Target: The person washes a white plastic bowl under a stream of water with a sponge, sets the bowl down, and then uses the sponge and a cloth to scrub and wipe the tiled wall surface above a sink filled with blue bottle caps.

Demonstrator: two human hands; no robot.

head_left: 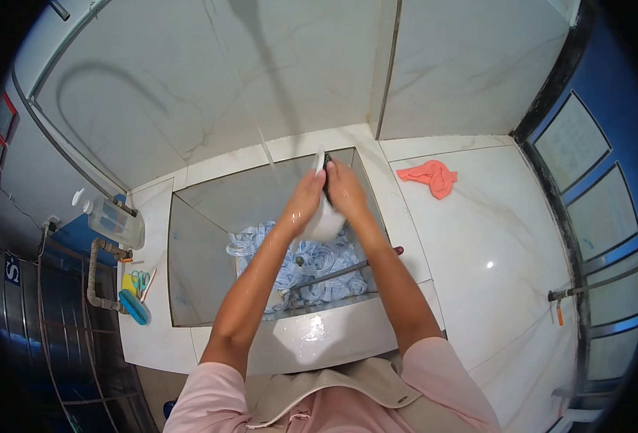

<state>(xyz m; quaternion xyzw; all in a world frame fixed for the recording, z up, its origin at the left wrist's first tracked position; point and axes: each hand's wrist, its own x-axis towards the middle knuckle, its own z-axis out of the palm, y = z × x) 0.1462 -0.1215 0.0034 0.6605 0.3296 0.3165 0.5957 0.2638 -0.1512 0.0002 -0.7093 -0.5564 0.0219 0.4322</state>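
Over the sink (196, 238), my left hand (306, 198) and my right hand (346, 189) are closed close together on a white, wet-looking item (326, 222). A dark strip shows between the fingers, and its kind is hard to make out. The white item's lower part hangs below my hands. Under it, in the sink, lies a heap of light blue and white cloth strips (337, 260). A grey rod (337, 273) with a dark red end slants over the heap and passes behind my right forearm.
On the left ledge stand a clear pump bottle (117, 222), green-handled scissors (140, 280) and a blue brush (134, 307). A coral cloth (432, 178) lies on the right counter (488, 224). A thin stream of water (264, 144) falls at the sink's back; pipes (92, 274) run at left.
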